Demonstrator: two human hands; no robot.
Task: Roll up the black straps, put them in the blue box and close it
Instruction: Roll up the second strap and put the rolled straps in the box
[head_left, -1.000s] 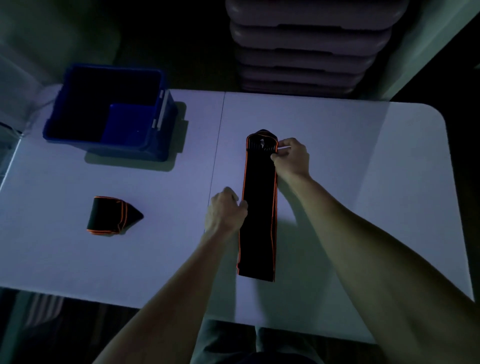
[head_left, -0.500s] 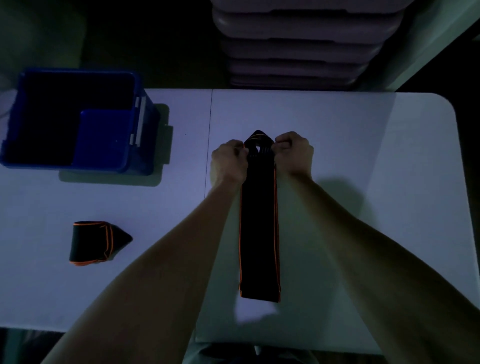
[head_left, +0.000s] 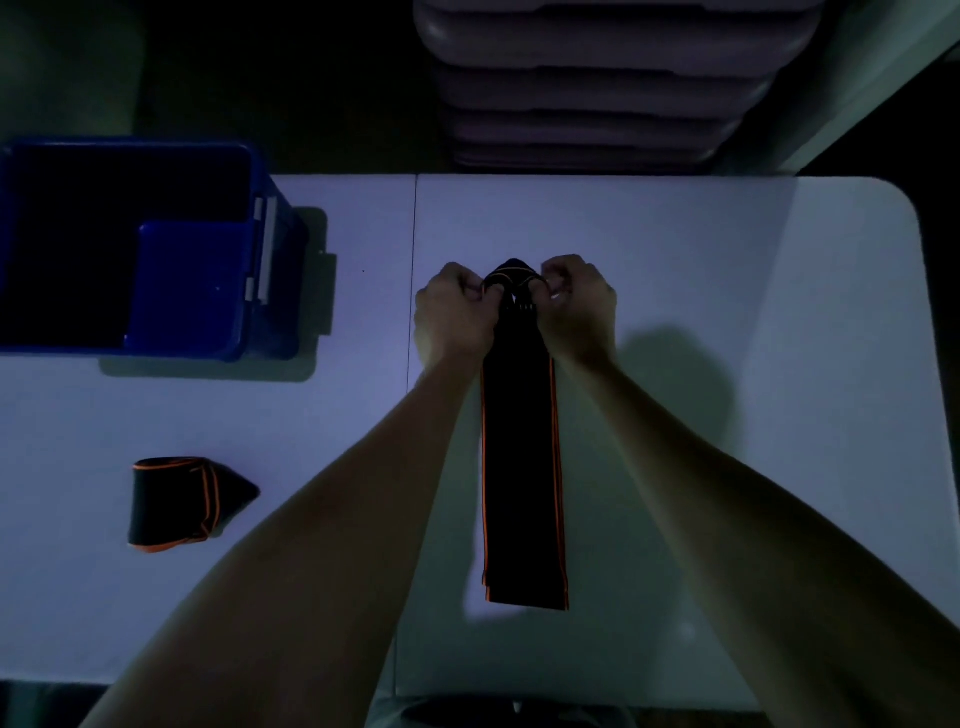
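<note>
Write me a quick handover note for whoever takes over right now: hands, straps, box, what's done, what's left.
Left hand and right hand: both pinch the far end of the long strap, which lies flat on the table, roll just starting.
Rolled strap: on the table near left, outside the blue box.
Box: open, far left.
Left: finish rolling, box both straps, close it.
</note>
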